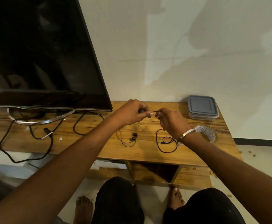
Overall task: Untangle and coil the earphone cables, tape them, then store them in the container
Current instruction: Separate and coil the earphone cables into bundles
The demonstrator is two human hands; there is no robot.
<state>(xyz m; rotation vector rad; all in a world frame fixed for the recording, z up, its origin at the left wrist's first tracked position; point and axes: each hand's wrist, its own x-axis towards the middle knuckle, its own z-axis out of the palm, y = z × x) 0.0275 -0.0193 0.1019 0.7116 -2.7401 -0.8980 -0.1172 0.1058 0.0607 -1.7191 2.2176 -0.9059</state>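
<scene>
A thin dark red earphone cable (158, 143) runs between both hands above the wooden table (148, 152). My left hand (130, 113) pinches one stretch of it and my right hand (172, 122) pinches another, the fingertips almost meeting. Two black earbuds (133, 136) lie on the table below my left hand, with a cable loop trailing from them. Another loop with the jack plug lies under my right wrist. A clear tape roll (207, 132) sits right of my right wrist. The grey lidded container (202, 109) stands at the back right corner.
A large dark television (40, 52) on a curved metal stand (40, 121) fills the left of the table. Black power cables (27, 143) sprawl under it and hang over the front edge. A white wall is behind. My knees and bare feet are below the table's front edge.
</scene>
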